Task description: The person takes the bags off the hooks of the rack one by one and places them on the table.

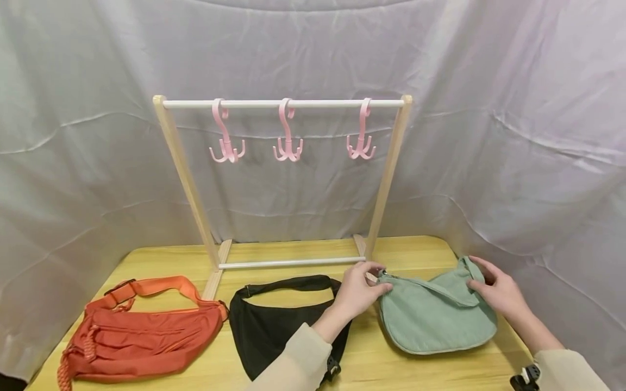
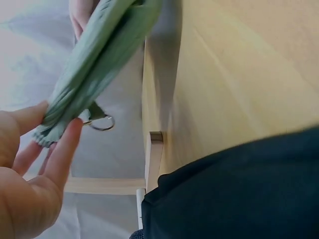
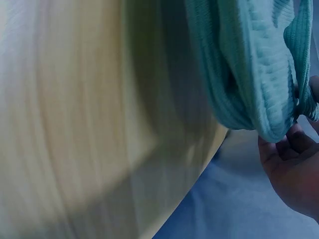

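Note:
Both hands hold a pale green corduroy shoulder bag [image 1: 437, 320] at the right of the table. My left hand [image 1: 356, 288] pinches its left top corner between thumb and fingers; a metal ring [image 2: 103, 123] hangs beside those fingertips in the left wrist view. At the opposite top corner, my right hand [image 1: 501, 290] grips the bag near the strap [image 1: 447, 293]. The bag's shadow falls on the wood below it in both wrist views. A black bag [image 1: 288, 320] lies left of the green one, partly hidden behind my left forearm.
Behind the bags stands a wooden rack with a white top rail [image 1: 323, 103]. Three pink hooks hang from it: left [image 1: 227, 149], middle [image 1: 287, 149] and right [image 1: 362, 146]. A red-orange waist bag [image 1: 146, 336] lies at the table's left. Grey cloth [image 1: 303, 49] surrounds the table.

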Tool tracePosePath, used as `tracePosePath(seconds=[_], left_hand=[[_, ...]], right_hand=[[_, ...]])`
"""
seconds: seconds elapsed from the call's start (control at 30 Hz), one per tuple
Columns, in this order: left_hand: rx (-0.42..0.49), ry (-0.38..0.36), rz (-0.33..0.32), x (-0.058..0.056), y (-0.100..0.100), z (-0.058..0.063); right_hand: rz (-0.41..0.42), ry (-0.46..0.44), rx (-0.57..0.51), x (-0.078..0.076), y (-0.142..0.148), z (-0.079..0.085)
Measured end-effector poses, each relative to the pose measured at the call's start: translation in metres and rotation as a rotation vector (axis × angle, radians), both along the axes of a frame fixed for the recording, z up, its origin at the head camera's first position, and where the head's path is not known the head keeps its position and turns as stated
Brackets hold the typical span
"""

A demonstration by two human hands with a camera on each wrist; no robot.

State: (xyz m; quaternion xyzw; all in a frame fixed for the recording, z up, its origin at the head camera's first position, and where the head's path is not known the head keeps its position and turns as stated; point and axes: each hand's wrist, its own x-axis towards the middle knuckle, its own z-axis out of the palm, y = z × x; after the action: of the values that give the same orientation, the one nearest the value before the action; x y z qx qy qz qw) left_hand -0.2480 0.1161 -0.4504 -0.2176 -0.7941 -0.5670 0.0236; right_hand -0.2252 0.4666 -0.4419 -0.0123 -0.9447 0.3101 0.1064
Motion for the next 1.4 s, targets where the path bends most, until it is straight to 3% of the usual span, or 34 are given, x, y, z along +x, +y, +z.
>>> tracePosePath(seconds=[0.13, 0.47, 0.67, 0.77, 1.07, 1.4], left_hand=[[-0.088, -0.034, -0.032, 0.001, 0.001, -0.004], [-0.267, -0.100, -0.068, 0.001, 0.004, -0.009], [-0.444, -0.123, -0.024, 0.000, 0.005, -0.013], [-0.490, -0.136, 0.007, 0.000, 0.005, -0.015], [-0.558, -0.128, 0.019, -0.001, 0.005, -0.015], [-0.498, -0.116, 0.048, 0.005, -0.006, 0.002]], right_hand=[[0.009, -0.047, 0.030, 0.004, 0.005, -0.006], [0.028, -0.215, -0.011, 0.006, 0.014, -0.019], [0.053, -0.318, -0.008, 0.008, 0.017, -0.023], [0.055, -0.348, -0.018, 0.009, 0.017, -0.023], [0.026, -0.320, 0.025, 0.006, 0.017, -0.022], [-0.010, -0.089, 0.048, 0.008, -0.020, 0.001]])
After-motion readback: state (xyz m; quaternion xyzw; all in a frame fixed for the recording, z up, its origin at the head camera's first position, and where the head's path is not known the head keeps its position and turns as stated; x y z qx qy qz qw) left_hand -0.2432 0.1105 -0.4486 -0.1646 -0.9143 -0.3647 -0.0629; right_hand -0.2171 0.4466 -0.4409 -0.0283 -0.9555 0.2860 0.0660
